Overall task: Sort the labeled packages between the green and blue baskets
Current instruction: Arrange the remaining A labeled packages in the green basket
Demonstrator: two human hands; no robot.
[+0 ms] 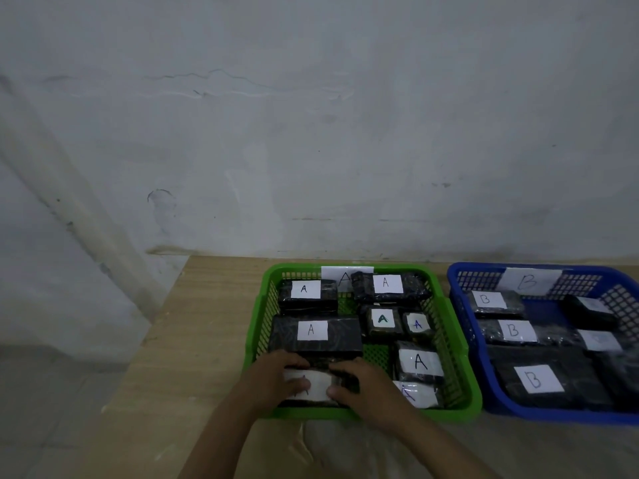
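**Both hands on a package in the green basket**

The left hand [276, 376] and right hand [359, 385] clasp a black package [316, 385] from either side, fingers curled over its white label, at the near left corner of the green basket [460, 375]. Beyond the hands lie more packages marked A. Right of the hands, on the bench [207, 323], the blue basket [463, 305] holds packages marked B.
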